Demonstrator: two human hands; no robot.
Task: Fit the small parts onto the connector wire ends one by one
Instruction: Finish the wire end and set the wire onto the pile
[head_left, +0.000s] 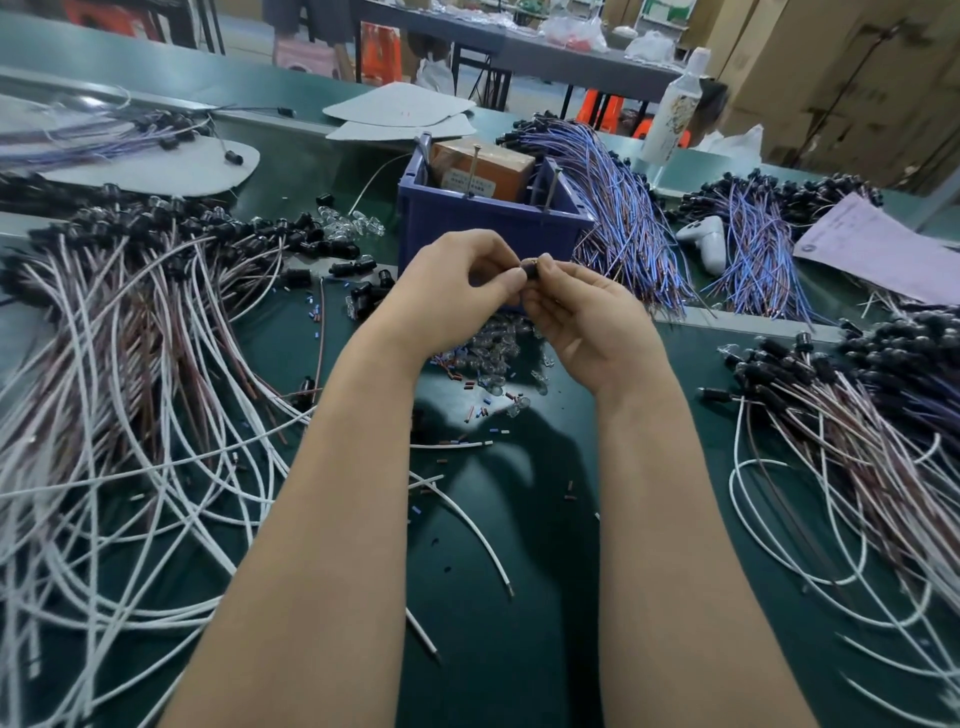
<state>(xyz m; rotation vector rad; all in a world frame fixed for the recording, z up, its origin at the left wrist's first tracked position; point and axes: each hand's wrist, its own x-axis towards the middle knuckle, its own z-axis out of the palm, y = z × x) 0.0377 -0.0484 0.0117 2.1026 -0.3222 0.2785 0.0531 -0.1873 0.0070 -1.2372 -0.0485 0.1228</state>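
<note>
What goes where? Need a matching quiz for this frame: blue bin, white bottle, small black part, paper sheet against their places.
Things: 1 blue bin; 2 white bottle; 3 small black part; 4 paper sheet.
Places: A pinched between left hand and right hand; B lying at the right edge; C just behind the hands; D standing upright, far back right.
Pairs: 1-C; 2-D; 3-A; 4-B.
</note>
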